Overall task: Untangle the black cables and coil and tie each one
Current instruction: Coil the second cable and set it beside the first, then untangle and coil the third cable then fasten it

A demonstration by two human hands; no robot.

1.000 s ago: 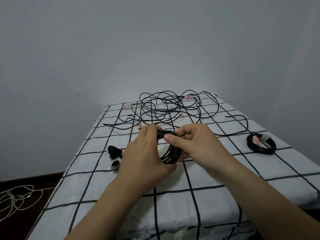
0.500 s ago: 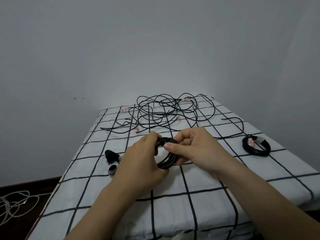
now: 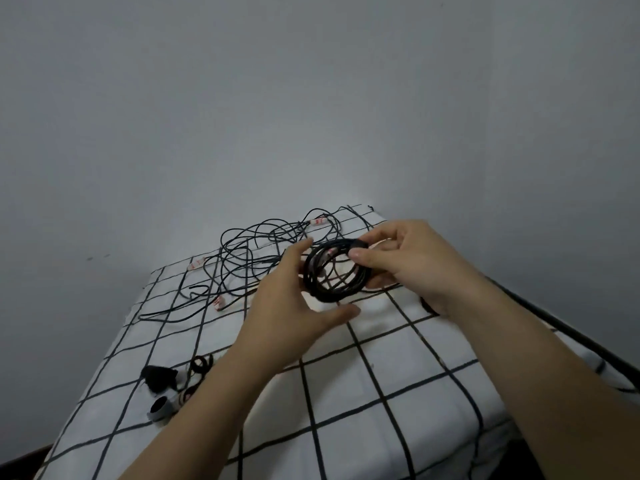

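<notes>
Noted plain grey wall (image 3: 311,98) across the upper frame, meeting a table draped in white cloth ruled with black grid lines (image 3: 346,403) in the lower half.

Found round coil of thin black cable (image 3: 327,296) raised off the cloth at centre right of the frame, several turns deep, standing roughly upright and facing the camera.

Recorded right hand (image 3: 408,261) at the coil's upper right, thumb and curled fingers pinching the bundled turns there.

Recorded left hand (image 3: 287,299) at the coil's left side, fingers nearly straight and spread wide, thumb stretched out beneath the coil and clear of it. Could not confirm contact between the left fingertips and the coil.

Located loose tangle of black cables (image 3: 242,251) lying on the cloth behind the hands, near the far edge at centre frame, trailing left in long loops. Counted three small white-and-red tags (image 3: 196,263) among those strands.

Logged at lower left of the frame a small black crumpled lump (image 3: 159,377), a black looped strap (image 3: 201,363) just beside it, and a short grey-and-black roll (image 3: 161,408) nearer the camera.

Observed dark straight bar (image 3: 554,325) running diagonally along the right edge of the cloth.

Noticed dark shape (image 3: 427,304) partly hidden under the right wrist; could not identify it.
</notes>
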